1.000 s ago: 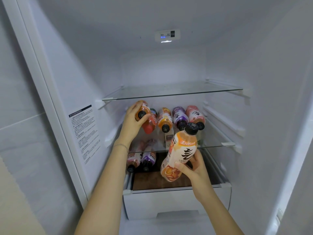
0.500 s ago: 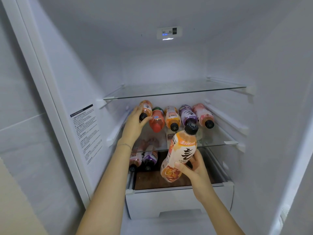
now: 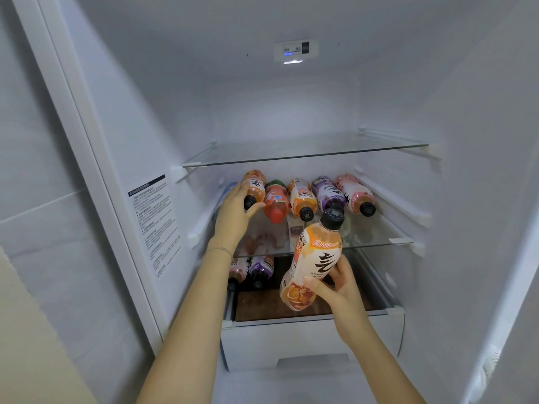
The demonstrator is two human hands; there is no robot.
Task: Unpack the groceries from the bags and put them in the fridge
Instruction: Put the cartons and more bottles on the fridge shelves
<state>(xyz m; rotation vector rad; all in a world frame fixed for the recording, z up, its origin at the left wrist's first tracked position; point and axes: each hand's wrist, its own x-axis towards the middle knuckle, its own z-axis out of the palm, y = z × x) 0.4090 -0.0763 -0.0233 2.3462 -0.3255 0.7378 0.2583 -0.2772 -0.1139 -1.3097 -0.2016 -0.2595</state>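
Since a second ago the left hand [image 3: 234, 220] has drawn its orange bottle [image 3: 256, 185] off the red bottle [image 3: 275, 204] and down to the left end of the row on the middle glass shelf [image 3: 388, 243]; the right hand [image 3: 335, 290] has barely shifted. The left hand grips that bottle at the neck, thumb under the cap. The right hand wraps its fingers round the lower body of a peach bottle [image 3: 313, 258], held in front of the shelf's edge, just below the row. This bottle stands nearly upright, cap up and leaning right, whereas the five shelved bottles lie with long axes front to back, caps toward the person. I judge it must be tipped bottom-first to join them, and the right hand is nearer the bare glass ahead of the pink bottle [image 3: 354, 193]. Its orange band reads "1688" among Chinese characters, above a large black brush character. The sticker [image 3: 154, 223] on the fridge [image 3: 131, 112] wall is too small to read.
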